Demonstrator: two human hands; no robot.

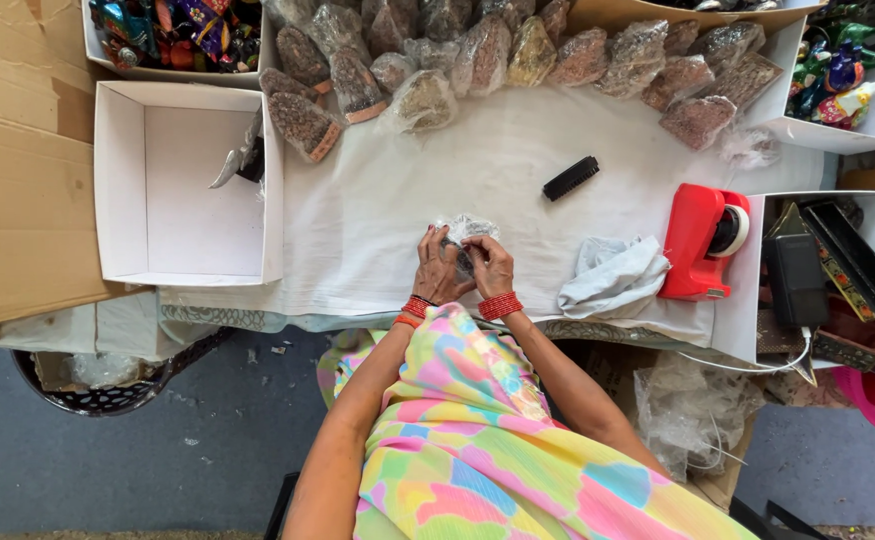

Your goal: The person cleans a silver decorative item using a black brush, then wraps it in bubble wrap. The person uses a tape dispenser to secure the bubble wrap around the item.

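Clear plastic pouch [466,232] sits near the table's [408,190] front edge, pinched between left hand [439,270] and right hand [491,266], both together on it, raised for working. More filled pouches [518,50] line the far edge, within reach

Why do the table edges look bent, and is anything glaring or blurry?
Head view: a wide lens bows the white cloth-covered table and the white cardboard box near the edges; soft daylight, faint shadows; the small clear plastic bag between the left hand and right hand glints slightly; focus stays sharp.
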